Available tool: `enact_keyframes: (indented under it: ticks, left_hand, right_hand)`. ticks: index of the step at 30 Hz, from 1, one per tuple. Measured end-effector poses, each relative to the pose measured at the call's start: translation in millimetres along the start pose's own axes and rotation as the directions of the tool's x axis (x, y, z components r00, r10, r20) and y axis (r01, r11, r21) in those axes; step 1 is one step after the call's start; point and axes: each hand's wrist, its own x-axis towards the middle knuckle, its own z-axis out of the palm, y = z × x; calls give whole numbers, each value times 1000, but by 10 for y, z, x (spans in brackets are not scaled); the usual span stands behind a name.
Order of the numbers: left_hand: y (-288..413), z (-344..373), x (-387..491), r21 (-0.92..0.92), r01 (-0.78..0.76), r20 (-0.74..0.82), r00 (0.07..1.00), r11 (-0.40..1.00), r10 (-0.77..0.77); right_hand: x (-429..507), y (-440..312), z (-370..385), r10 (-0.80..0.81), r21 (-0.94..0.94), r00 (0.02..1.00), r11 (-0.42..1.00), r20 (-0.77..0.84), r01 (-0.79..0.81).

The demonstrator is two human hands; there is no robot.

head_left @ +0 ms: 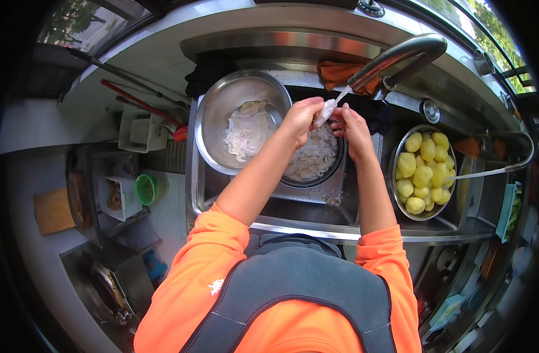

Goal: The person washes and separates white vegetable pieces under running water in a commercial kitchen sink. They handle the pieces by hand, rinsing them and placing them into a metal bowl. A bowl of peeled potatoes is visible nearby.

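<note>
Over the sink, my left hand [304, 118] grips a pale, wet strip of raw food [326, 113], possibly offal. Water [342, 94] from the tap runs onto it. My right hand [352, 131] is close on the other side, fingers apart; whether its fingertips touch the strip is hard to tell. Below my hands, a dark-rimmed container [338, 165] holds many similar pale strips [311, 154], partly hidden by my left forearm. To the left, a tilted steel bowl [213, 112] holds another heap of pale strips [247, 130].
An oval steel basin [398, 194] of peeled potatoes [423, 175] stands in the right sink under a second running tap [523, 163]. The curved tap [397, 53] arches above my hands. An orange cloth [340, 74] lies behind the sink. A green basket [149, 189] stands at lower left.
</note>
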Motion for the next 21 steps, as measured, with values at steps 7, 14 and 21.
enact_keyframes:
  ticks: [7,14,21]
  left_hand:
    - [-138,20,139,-180,-72,70,994,981,86]
    - [-163,74,77,-228,-125,29,990,966,135]
    - [-144,129,51,-286,-118,-69,992,951,102]
  right_hand:
    - [26,12,134,-34,215,995,977,92,13]
    - [36,-58,137,-37,180,997,983,66,24]
    - [-23,23,214,-82,188,997,979,14,78]
